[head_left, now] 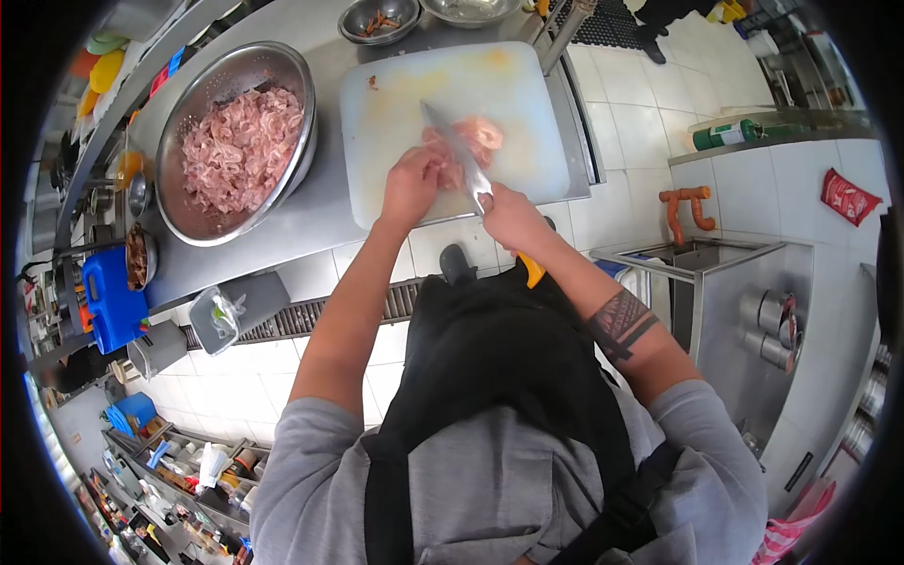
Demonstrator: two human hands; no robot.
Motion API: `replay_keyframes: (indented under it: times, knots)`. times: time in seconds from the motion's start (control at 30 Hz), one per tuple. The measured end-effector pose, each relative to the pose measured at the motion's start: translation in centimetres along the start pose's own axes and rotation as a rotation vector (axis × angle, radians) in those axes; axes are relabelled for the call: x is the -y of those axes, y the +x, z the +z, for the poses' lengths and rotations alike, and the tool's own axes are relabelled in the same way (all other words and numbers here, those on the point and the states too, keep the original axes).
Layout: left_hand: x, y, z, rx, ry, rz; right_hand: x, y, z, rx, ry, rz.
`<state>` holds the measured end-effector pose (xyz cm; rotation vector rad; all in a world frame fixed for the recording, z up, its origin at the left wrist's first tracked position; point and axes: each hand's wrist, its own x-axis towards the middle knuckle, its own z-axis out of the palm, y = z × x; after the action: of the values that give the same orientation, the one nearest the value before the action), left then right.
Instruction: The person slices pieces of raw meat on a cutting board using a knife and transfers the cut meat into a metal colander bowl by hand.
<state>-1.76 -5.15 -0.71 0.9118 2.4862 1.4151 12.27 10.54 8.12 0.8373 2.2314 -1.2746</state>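
On a white cutting board [381, 104] lies pale pink raw meat [480, 137], partly hidden by the blade. My right hand [513, 218] is wrapped round the yellow handle of a kitchen knife [458, 151], whose blade points up and left across the meat. With bent fingers, my left hand [411, 186] presses on the meat just left of the blade. Left of the board, a large steel colander [303, 151] holds a heap of cut raw meat [245, 151].
Steel bowls [379, 36] stand behind the board on the steel counter [325, 202]. A blue jug [115, 297] and a grey bin [254, 299] are to the left, below the counter edge. At right, an orange pipe [686, 212] rises beside a steel unit.
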Motion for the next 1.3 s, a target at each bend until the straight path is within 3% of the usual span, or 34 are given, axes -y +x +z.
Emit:
replay_keyframes:
  times: [0.1, 0.2, 0.33, 0.4, 0.43, 0.5, 0.63, 0.73, 0.8, 1.0, 1.13, 1.2, 1.3]
  knots:
    - [0.2, -0.3, 0.3, -0.042, 0.001, 0.083, -2.0, -2.9, -0.5, 0.024, -0.083, -0.014]
    - [0.3, -0.2, 0.1, -0.009, 0.004, 0.034, -8.1, -5.2, -0.3, -0.054, -0.301, -0.145]
    - [0.3, 0.0, -1.3, -0.055, 0.114, 0.122, -8.7, -10.4, -5.1, -0.039, -0.485, -0.142]
    - [-1.0, 0.5, -2.7, 0.108, 0.35, -0.008, -8.3, -11.5, -7.3, -0.041, -0.616, -0.047]
    - [-1.8, 0.7, -2.6, 0.107, 0.347, -0.004, -8.8, -11.5, -7.3, -0.046, -0.617, -0.045]
    - [-3.8, 1.1, -1.5, -0.117, 0.26, -0.026, -10.0, -10.7, -6.8, -0.199, -0.414, -0.083]
    - [-3.6, 1.1, 0.2, -0.05, 0.267, 0.034, -9.6, -7.7, -3.7, -0.23, -0.319, -0.144]
    - [-1.2, 0.6, -0.3, -0.059, 0.161, -0.082, -7.1, -5.9, -1.5, -0.267, -0.251, -0.257]
    - [0.4, -0.2, -0.4, -0.113, 0.143, -0.058, -3.3, -5.5, -1.6, -0.032, 0.032, 0.013]
    - [0.7, -0.5, -1.0, -0.086, 0.069, -0.002, 0.6, -1.0, 0.1, -0.05, 0.007, -0.065]
    - [0.3, -0.6, -1.2, -0.078, 0.096, -0.01, -0.9, 2.0, 1.4, -0.093, -0.085, -0.166]
    - [0.7, -0.6, -1.1, -0.079, 0.152, -0.066, -4.5, 1.9, 2.1, -0.205, -0.28, -0.424]
    - [1.5, -0.9, -0.8, -0.132, 0.139, 0.012, -5.8, -4.4, -0.9, -0.076, -0.392, -0.21]
